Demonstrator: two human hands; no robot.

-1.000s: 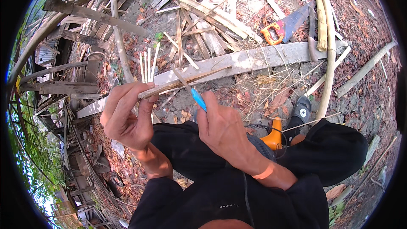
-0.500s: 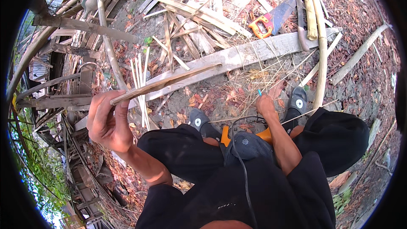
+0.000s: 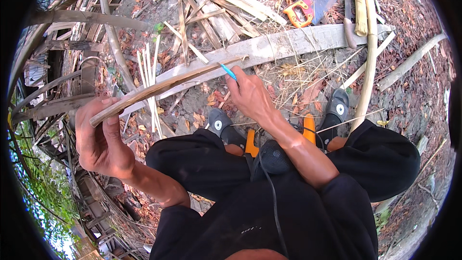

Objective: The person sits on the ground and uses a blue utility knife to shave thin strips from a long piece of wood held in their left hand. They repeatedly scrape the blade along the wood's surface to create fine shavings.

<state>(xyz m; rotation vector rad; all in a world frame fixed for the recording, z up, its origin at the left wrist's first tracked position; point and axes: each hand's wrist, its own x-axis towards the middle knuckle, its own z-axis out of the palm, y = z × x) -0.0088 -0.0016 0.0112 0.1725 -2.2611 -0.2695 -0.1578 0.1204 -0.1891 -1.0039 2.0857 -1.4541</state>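
Note:
A long, narrow wooden strip (image 3: 166, 85) slants up from the left toward the grey plank. Its near end is pinched between the thumb and fingers of my left hand (image 3: 103, 137), while its far end lies over the plank. My right hand (image 3: 250, 94) is closed on a slim light-blue pen (image 3: 227, 70). The pen's tip points up and left, at the strip close to its far end; whether they touch I cannot tell. Under the strip runs the wide grey plank (image 3: 288, 43), lying on the ground.
An orange-handled handsaw (image 3: 301, 13) and a long knife (image 3: 350, 33) rest at the plank's right end, beside peeled poles (image 3: 370, 62). Scrap wood strips (image 3: 224, 2) pile up beyond the plank. Thin pale sticks (image 3: 153, 84) lie left. An orange-and-black thing (image 3: 250, 144) sits between my feet.
My right hand has swung up and left with the pen, from near my right foot to the strip. My left hand and the strip's near end have shifted left and slightly toward me.

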